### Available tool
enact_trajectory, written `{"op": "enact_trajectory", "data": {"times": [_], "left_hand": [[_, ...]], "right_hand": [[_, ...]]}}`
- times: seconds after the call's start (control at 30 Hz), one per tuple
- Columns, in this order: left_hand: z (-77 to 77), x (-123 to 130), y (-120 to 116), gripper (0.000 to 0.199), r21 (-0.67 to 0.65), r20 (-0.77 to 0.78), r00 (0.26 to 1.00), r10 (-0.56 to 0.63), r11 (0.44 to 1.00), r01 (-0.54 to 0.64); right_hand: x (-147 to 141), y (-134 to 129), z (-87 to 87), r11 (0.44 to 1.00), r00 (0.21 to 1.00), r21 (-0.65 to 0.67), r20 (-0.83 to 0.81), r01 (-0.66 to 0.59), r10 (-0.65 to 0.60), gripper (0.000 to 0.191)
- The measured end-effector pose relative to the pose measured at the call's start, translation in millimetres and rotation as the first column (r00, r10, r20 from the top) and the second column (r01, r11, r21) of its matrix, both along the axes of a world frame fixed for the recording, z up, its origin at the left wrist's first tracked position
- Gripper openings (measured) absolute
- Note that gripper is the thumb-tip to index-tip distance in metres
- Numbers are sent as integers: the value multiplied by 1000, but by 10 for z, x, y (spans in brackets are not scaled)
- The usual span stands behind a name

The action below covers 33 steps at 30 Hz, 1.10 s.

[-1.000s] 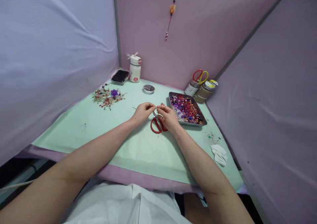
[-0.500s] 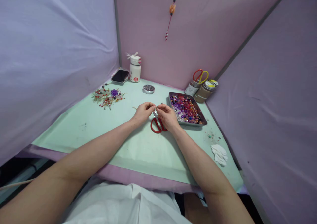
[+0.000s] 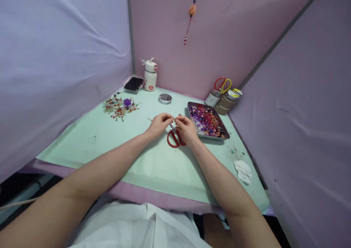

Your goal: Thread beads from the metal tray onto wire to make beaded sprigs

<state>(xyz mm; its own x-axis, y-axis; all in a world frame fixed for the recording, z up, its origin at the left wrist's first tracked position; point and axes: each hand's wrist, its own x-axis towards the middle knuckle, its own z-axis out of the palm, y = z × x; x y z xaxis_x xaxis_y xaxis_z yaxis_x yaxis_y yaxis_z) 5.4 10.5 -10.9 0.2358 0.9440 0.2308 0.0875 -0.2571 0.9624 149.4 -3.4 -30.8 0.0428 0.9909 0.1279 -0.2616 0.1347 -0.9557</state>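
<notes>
My left hand (image 3: 160,125) and my right hand (image 3: 187,128) meet fingertip to fingertip above the middle of the table. Both are pinched closed on something too small to make out. Beneath them lie scissors with red handles (image 3: 173,139), their blades partly hidden by my fingers. Just right of my right hand is a metal tray (image 3: 213,138) with purple, red, clear and orange beads (image 3: 205,120). A pile of beaded strands (image 3: 117,107) with a purple bead cluster (image 3: 127,102) rests on the left of the table.
At the back stand a white bottle (image 3: 150,76), a phone (image 3: 134,83) and a small round container (image 3: 165,98). Two jars (image 3: 229,101), one holding scissors (image 3: 223,84), stand behind the tray. A crumpled white cloth (image 3: 242,172) lies at right. A beaded string (image 3: 192,10) hangs at the back wall.
The whole view has shifted very slightly. My fingertips remain together above the scissors, with little visible movement.
</notes>
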Motion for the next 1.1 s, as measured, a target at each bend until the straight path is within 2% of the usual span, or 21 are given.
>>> {"op": "enact_trajectory", "data": {"times": [0.57,1.1], "left_hand": [[-8,43,-24,21,-21,29,999,35,999,-34],[-10,35,-16,17,-23,6,1000,2,1000,-2]], "right_hand": [[-26,-21,19,1000,1000,-2,18,18,-18,20],[-7,-4,-11,1000,999,10,44,30,-30,24]]}}
